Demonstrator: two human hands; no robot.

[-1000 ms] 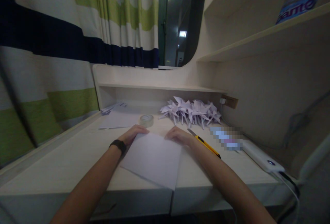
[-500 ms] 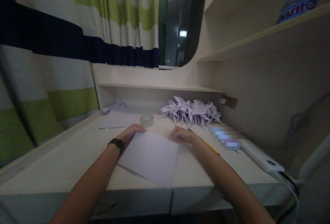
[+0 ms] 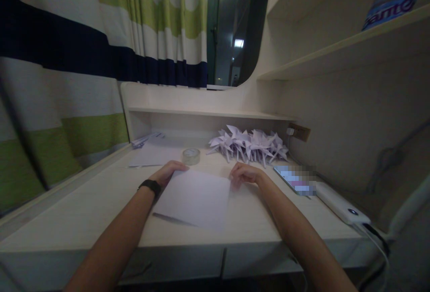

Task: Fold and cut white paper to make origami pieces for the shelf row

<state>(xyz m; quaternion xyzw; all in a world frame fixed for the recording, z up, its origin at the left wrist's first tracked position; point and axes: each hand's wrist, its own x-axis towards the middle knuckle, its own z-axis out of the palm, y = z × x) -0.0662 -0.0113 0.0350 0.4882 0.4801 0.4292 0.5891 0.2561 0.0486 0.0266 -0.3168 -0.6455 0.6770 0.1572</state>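
Vs 1 sec ago, your paper sheet has slid a bit L and away from you. Its near-R corner reached the front edge of the bench then; now it's on the top, w/ a strip of bench btwn corner and edge. Sheet lies on your side of the tape roll, just below it. Your L hand, nearer you than the roll & slightly L, is clamped on the sheet's far-L edge, thumb on top. Your R hand has moved R, so hands are farther apart; it's R of the roll, fingers curled & blurred by the sheet's R edge. Can't tell if they grip it. Yellow utility knife showed R of the roll earlier; your R hand & forearm now cover that spot.

Edges/room: widest stretch of bench is L of the roll, btwn your L forearm and the side rim. Beyond that, loose papers sit just L of the roll. R side's tighter: paper pinwheels heaped R of & behind the roll, then phone & white power strip farther R, past your R wrist.
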